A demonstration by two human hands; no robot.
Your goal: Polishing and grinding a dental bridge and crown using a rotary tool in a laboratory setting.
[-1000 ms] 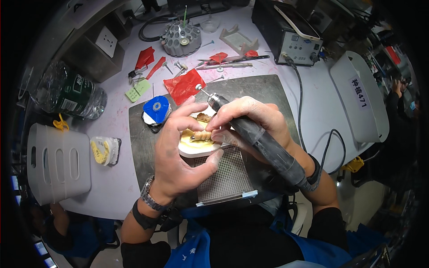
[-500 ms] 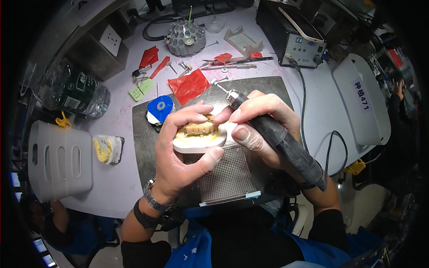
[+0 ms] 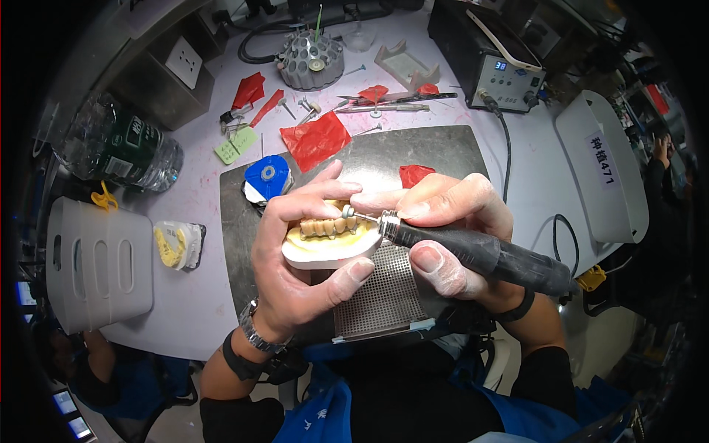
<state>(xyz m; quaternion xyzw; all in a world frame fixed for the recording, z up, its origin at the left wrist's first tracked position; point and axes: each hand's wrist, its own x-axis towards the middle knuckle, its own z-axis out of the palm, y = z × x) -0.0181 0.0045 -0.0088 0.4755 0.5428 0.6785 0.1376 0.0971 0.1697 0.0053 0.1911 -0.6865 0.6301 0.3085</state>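
My left hand [image 3: 284,247] grips a dental model [image 3: 325,255] with a white base, yellow gum area and a row of tooth-coloured crowns [image 3: 325,227]. Its thumb presses the near side of the base while the fingers curl over the far side. In my right hand [image 3: 458,221] is a black dental handpiece [image 3: 487,255], held like a pen. The small grey wheel bur [image 3: 348,212] at its tip lies at the right end of the crowns; whether it touches them I cannot tell. My right fingertips come close to the left ones above the model.
Under my hands lie a dark mat [image 3: 244,236] and a perforated metal grate [image 3: 377,295]. A second dental model [image 3: 179,245] stands left, near a white basket [image 3: 100,266]. Beyond are red wax sheets [image 3: 316,140], a bur holder [image 3: 310,63] and a control box [image 3: 502,70] with a cable.
The handpiece has swung down to a flatter angle, bringing its bur to the crowns. The model has tilted, and a red piece behind my right hand has come into sight. The control box display has lit up.
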